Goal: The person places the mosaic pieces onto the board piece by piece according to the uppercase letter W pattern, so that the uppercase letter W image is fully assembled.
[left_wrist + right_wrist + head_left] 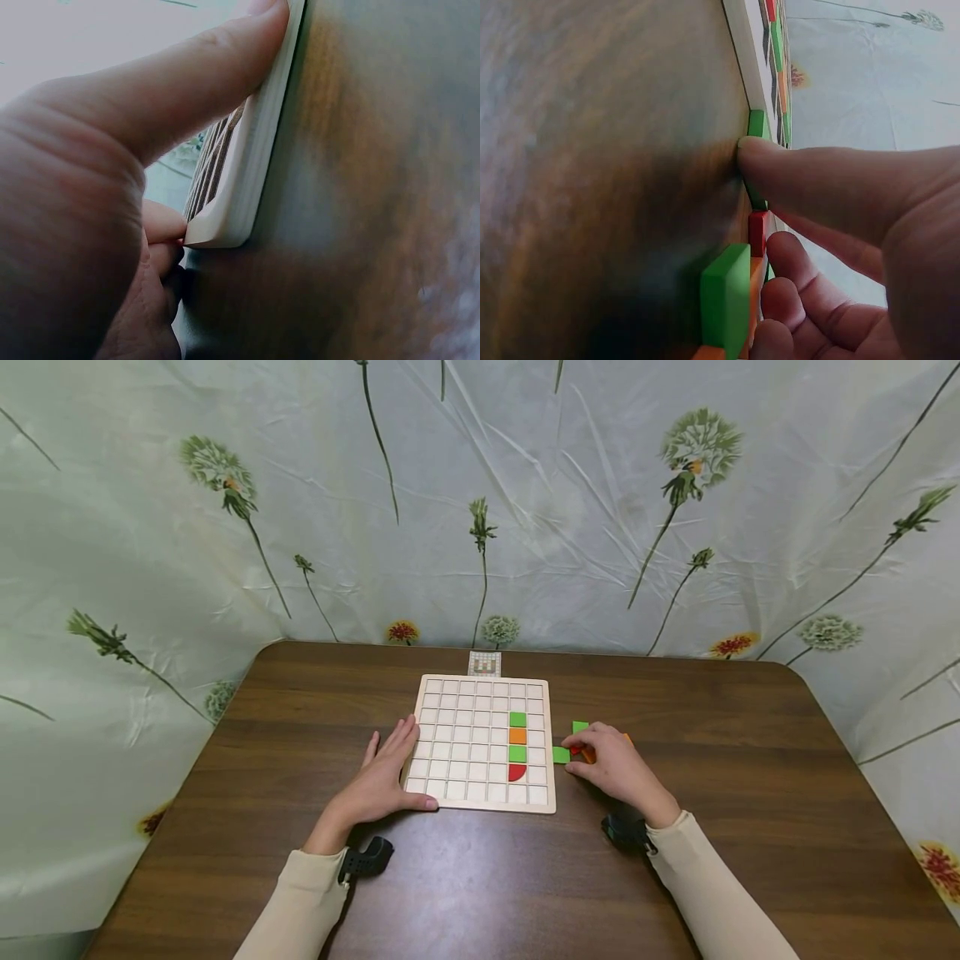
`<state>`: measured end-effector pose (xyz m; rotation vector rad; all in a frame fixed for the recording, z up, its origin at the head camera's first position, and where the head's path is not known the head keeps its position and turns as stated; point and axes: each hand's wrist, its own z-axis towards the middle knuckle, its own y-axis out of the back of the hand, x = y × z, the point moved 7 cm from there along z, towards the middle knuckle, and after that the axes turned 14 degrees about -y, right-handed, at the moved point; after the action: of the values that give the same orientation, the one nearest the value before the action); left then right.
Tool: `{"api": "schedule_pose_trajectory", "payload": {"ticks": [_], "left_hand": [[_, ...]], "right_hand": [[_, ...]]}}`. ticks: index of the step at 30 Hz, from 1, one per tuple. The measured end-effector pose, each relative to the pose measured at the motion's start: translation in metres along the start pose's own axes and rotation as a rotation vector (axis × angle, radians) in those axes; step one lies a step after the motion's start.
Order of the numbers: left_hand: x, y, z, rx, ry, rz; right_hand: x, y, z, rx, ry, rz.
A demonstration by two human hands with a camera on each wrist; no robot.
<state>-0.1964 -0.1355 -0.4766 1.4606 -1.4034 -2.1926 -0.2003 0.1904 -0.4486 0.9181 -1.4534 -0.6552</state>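
Observation:
A pale wooden grid board (471, 750) lies flat on the table. In one of its columns sit a green square (517, 719), an orange square (517, 736), another green square (517, 754) and a red quarter-round piece (517, 772). My left hand (382, 781) steadies the board's near left corner, fingers extended along the left side and thumb on the near edge (259, 150). Just off the board's right side, my right hand (618, 768) pinches a green square tile (561, 755) between thumb and index finger. The right wrist view shows the thumb against this tile's edge (757, 124).
Loose pieces lie under and beside the right hand: a green tile (580, 727), a red piece (758, 232), a thick green one (726, 300) and orange ones (589, 755). A small patterned card (484, 663) lies behind the board. A flowered curtain (570, 527) hangs behind the brown table (720, 777).

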Motion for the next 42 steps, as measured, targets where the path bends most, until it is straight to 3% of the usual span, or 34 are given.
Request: {"api": "schedule_pose_trajectory", "payload": {"ticks": [17, 29, 42], "left_hand": [[-0.001, 0.001, 0.001, 0.001, 0.002, -0.001], [0.0, 0.0, 0.0, 0.003, -0.001, -0.002], [0.0, 0.0, -0.001, -0.005, -0.01, 0.001]], "right_hand": [[-0.003, 0.003, 0.003, -0.016, -0.003, -0.004], [0.011, 0.005, -0.003, -0.049, 0.033, 0.042], [0.024, -0.001, -0.011, -0.034, 0.012, 0.057]]}}
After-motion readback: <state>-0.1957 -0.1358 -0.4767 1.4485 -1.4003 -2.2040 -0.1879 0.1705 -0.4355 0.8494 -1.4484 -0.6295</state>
